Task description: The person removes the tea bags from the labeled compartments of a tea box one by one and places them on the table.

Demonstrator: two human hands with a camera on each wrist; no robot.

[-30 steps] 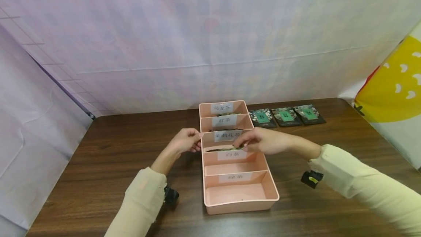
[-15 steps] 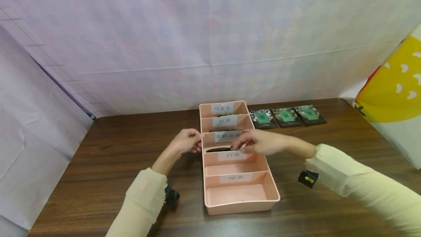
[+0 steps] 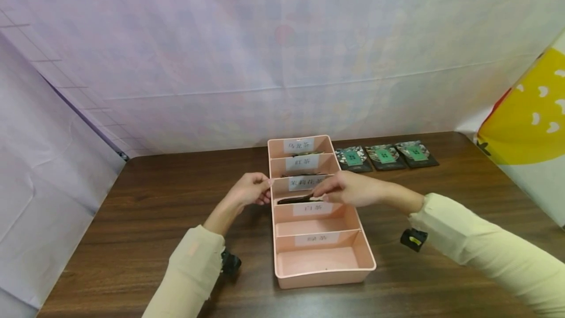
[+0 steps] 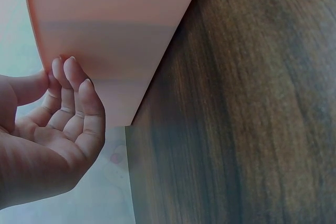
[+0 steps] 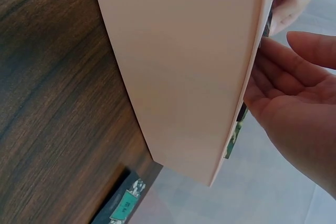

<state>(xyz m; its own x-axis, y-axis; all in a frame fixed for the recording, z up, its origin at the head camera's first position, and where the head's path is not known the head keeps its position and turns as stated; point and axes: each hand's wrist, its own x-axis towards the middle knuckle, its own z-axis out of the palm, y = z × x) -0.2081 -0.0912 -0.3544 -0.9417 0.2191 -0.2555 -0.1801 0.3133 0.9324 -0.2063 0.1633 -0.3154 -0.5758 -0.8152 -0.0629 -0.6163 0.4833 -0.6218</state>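
A pink tray (image 3: 320,259) with five labelled compartments, tea packets in the far ones, stands lengthwise on the table. My left hand (image 3: 249,189) pinches its left rim near the third compartment; in the left wrist view the thumb is at the edge and the fingers (image 4: 93,111) curl along the outer wall. Reaching over the right side, my right hand (image 3: 348,188) has its fingertips on a dark tea packet (image 3: 293,201) in the middle compartment. In the right wrist view, that hand's fingers (image 5: 283,72) dip behind the rim, their tips partly hidden.
Three dark tea packets with green labels (image 3: 353,157) (image 3: 384,155) (image 3: 416,152) lie in a row right of the tray's far end. A pale curtain (image 3: 282,63) hangs behind the wooden table (image 3: 176,175). The two nearest compartments show bare floors.
The packet under my right fingers has turned from showing some green to showing a dark face, and its right end tilts up at the fingertips. The left hand stays on the rim.
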